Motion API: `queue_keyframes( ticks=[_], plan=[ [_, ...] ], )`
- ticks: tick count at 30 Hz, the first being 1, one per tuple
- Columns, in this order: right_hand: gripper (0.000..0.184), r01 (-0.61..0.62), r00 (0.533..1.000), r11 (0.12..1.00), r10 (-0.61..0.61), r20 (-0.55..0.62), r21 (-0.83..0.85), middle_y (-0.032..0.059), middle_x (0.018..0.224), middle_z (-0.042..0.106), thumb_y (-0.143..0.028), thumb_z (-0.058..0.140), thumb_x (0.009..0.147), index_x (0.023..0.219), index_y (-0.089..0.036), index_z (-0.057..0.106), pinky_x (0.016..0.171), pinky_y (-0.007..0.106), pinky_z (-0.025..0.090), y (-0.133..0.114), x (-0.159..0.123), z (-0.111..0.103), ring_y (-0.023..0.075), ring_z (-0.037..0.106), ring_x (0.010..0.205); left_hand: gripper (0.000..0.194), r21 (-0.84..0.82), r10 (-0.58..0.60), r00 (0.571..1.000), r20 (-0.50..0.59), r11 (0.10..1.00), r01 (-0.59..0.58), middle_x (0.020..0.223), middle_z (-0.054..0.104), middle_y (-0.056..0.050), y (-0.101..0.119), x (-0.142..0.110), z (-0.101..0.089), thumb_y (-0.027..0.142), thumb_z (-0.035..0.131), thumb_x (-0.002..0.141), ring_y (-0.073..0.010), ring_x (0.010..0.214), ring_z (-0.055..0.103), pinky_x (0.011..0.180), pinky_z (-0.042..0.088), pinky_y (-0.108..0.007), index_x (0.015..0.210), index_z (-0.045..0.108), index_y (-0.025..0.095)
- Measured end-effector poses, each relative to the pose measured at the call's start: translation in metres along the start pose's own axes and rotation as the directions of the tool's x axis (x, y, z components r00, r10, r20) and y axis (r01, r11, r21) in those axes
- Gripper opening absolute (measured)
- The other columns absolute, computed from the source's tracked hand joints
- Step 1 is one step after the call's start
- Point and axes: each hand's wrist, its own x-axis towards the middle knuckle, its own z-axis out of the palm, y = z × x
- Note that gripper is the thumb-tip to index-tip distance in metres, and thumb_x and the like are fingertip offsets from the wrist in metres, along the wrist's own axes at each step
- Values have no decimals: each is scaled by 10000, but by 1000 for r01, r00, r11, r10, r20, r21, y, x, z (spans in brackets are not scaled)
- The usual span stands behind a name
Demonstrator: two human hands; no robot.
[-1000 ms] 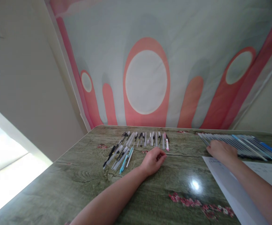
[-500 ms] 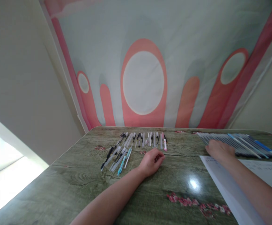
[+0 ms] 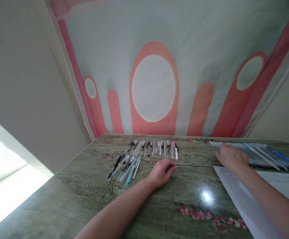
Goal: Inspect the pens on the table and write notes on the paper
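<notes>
My left hand (image 3: 161, 172) rests on the table with its fingers loosely curled and nothing visible in them. Just beyond it lies a row of pen parts (image 3: 152, 148), clear barrels, caps and thin refills among them. Left of this hand is a slanted group of pens and barrels, including a light blue pen (image 3: 130, 175). My right hand (image 3: 231, 156) is bent down over the left part of a row of grey, clear-barrelled pens (image 3: 255, 154). Its thumb shows at the near left, but the other fingertips and whatever they hold are hidden.
White paper sheets (image 3: 236, 196) with faint writing lie under my right forearm. The wood-patterned table (image 3: 84, 189) carries printed pink flowers and a bright light reflection. A blue pen (image 3: 283, 157) lies near the right end of the row. Behind stands a pink and grey patterned wall.
My right hand has shifted slightly over the left part of the pen row, its back now flatter. My left hand stays in place. The whole view has moved a little.
</notes>
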Motion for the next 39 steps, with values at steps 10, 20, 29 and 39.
queue_keyframes(
  ticks=[10,20,29,39],
  plan=[
    [230,908,396,312,-856,-332,278,81,944,588,-174,393,833,1004,-169,546,760,292,400,-145,-124,-66,170,526,873,151,33,15,999,28,999,-16,736,538,-19,-7,0,4,255,464,783,-108,679,478,635,396,-213,810,563,145],
    [278,955,-210,-273,-901,-379,119,33,1249,462,-244,349,862,1078,-188,513,815,359,356,-208,-148,-68,185,432,1043,202,-48,-35,998,-60,998,32,692,549,-17,-3,3,2,304,449,798,-89,604,465,589,392,-199,809,564,137],
    [275,964,-167,-227,-922,-350,138,47,1059,559,-201,406,832,1089,-181,502,833,361,334,-199,-131,-59,183,440,982,240,-189,-135,983,-122,976,110,661,560,-9,-9,0,4,349,466,785,-80,577,476,551,395,-182,816,563,132],
    [219,970,211,121,-848,-486,210,83,859,580,-110,383,820,901,-148,583,794,350,379,-164,-119,-26,171,482,869,205,402,-467,882,53,819,410,726,635,-34,-15,15,-70,335,516,698,-139,676,559,621,417,-220,743,622,166]
  ],
)
